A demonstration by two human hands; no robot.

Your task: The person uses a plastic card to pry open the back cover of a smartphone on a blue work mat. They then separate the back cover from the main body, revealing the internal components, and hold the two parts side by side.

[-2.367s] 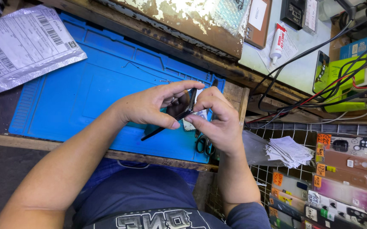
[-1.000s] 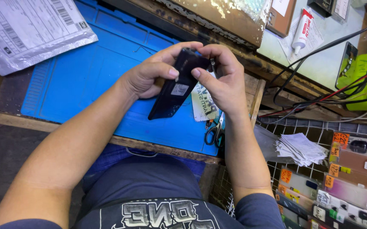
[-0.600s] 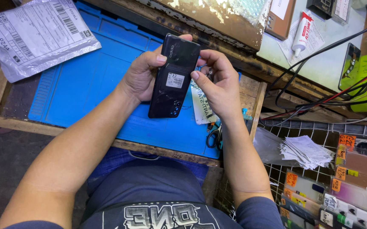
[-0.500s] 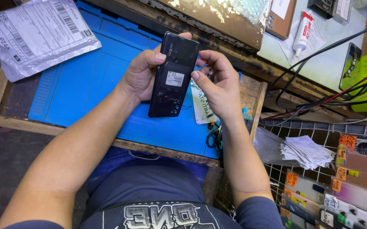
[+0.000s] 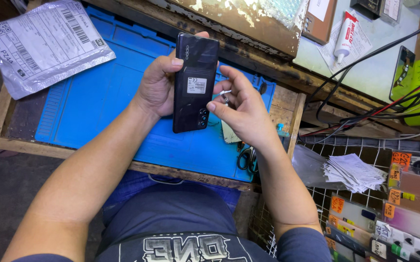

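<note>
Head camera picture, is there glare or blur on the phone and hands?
Head view: sharp, evenly lit; the glossy black phone in the left hand shows soft pale reflections near its top; right hand crisp; the frame edges curve slightly, as with a wide lens.

A blue work mat (image 5: 98, 97) covers a wooden bench (image 5: 6, 140), with a silver mailing pouch (image 5: 45, 43) lying at its far left corner. Black-handled scissors (image 5: 245, 159) rest at the mat's right edge, near a stack of folded paper slips (image 5: 353, 171) on a wire rack (image 5: 316, 204). Black and red cables (image 5: 365, 114) trail past a white glue tube (image 5: 344, 31).
</note>
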